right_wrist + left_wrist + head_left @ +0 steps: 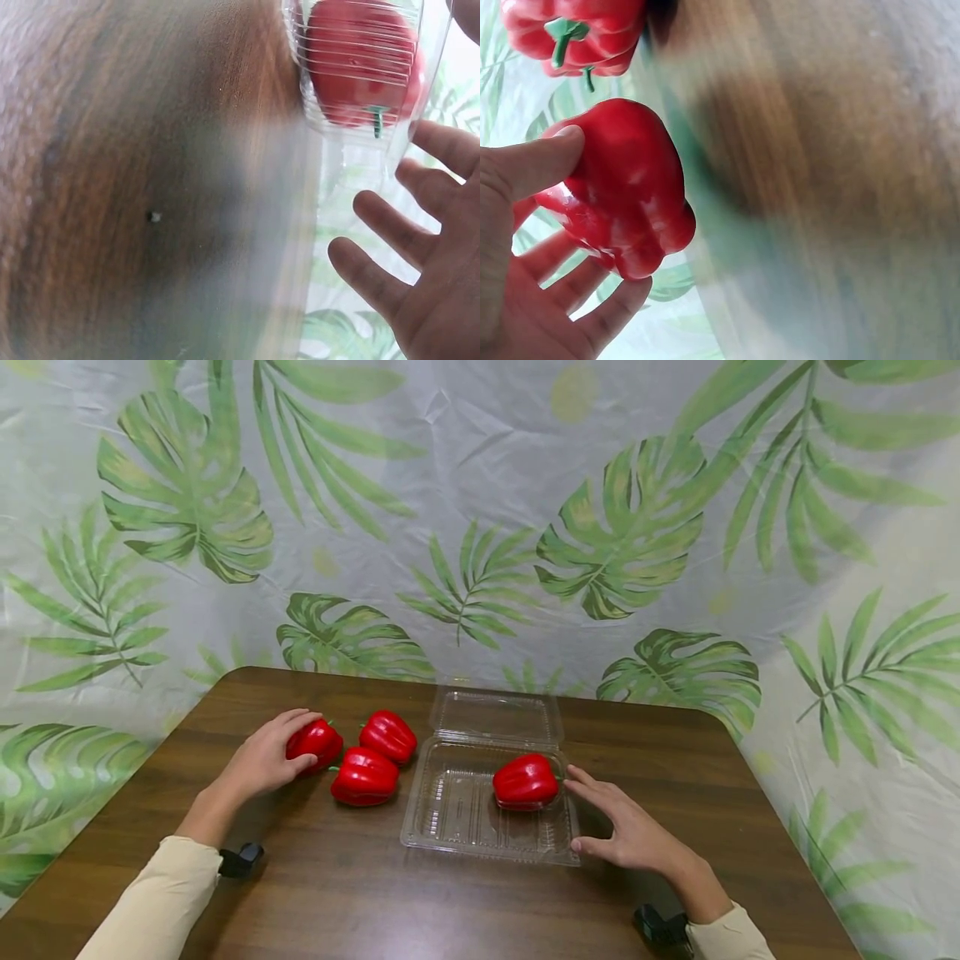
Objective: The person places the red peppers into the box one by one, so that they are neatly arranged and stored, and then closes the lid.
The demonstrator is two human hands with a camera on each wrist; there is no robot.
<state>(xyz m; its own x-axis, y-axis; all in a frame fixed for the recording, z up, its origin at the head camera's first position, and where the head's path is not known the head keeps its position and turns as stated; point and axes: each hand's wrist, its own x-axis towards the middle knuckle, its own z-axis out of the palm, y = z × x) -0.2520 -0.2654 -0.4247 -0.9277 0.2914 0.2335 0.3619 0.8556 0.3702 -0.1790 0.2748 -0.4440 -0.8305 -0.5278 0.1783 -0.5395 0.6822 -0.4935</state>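
Note:
My left hand [264,757] grips a red bell pepper [316,744] at the left of the table. In the left wrist view the thumb lies on one side of this bell pepper [626,187], with the fingers around the other. Two more red bell peppers, one behind [387,737] and one in front [365,777], lie just right of it. A clear plastic clamshell box [459,814] has its lid [495,714] folded back. Inside its right half sits another red bell pepper [526,782]. Beside the box's right edge, my right hand [626,827] has its fingers spread and holds nothing.
The brown wooden table [360,893] has rounded far corners. Behind it hangs a pale curtain [480,510] with green leaf prints. Dark wrist devices sit on the left wrist [242,860] and right wrist [663,927].

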